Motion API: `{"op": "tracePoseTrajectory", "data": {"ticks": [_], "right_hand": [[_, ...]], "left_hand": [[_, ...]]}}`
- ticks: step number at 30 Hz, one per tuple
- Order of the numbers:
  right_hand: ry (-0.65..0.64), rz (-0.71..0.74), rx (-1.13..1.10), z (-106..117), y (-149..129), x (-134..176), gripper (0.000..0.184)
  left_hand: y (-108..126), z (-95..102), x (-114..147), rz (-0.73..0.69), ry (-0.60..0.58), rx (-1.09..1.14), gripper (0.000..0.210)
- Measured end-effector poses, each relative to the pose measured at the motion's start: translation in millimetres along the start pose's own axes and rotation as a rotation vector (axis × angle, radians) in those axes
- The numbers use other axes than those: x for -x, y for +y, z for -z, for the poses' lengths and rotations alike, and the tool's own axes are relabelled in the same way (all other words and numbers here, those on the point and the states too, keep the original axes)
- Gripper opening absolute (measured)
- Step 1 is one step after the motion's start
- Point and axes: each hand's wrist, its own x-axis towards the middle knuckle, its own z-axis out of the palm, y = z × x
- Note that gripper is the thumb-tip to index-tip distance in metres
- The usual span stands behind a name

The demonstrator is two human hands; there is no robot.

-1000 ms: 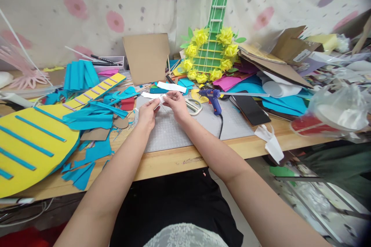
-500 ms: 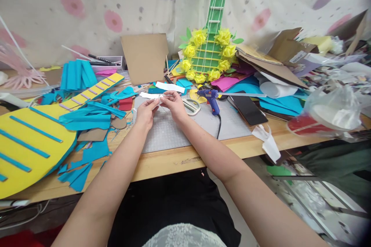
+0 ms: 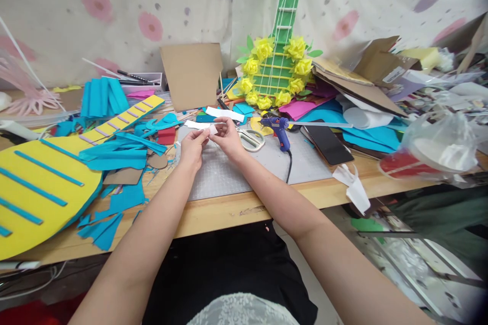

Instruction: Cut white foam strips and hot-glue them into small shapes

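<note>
At the centre of the frame, a cutting mat lies on the worktop. On it are scissors; to their right is a glue gun, then a phone. Left of the scissors, a paper piece is between the left hand and the right hand. At upper centre, a guitar stands behind, right of a cardboard sheet.

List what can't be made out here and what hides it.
Head view:
White piece: partly covered by fingers of the left hand and right hand.
Scissors: blades mostly hidden behind the right hand.
Green guitar shape: top cut off by the upper edge.
Yellow guitar shape: body cut off by the left edge.
</note>
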Motion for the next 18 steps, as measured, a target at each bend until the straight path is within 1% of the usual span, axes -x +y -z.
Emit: {"op": "tracePoseTrajectory", "data": {"ticks": [3, 6, 11, 14, 18], "right_hand": [[-0.003, -0.021, -0.02, 1.0, -0.4, 0.2, 0.049], [0.001, -0.05, -0.043, 3.1, 0.2, -0.2, 0.051], [0.001, -0.072, -0.055, 6.3, -0.1, -0.9, 0.053], [0.004, -0.069, -0.057, 7.3, -2.3, -1.1, 0.047], [0.07, -0.056, -0.058, 7.9, -4.5, -1.5, 0.039]], "left_hand": [[3.1, 0.8, 1.4, 0.024, -0.066, -0.025, 0.024], [5.7, 1.9, 1.5, 0.011, -0.119, -0.039, 0.022], [3.3, 4.2, -1.7, -0.033, -0.075, -0.074, 0.02], [0.4, 4.8, -2.3, -0.048, -0.073, -0.093, 0.022], [-3.1, 5.1, -2.5, -0.087, -0.073, -0.135, 0.024]]}}
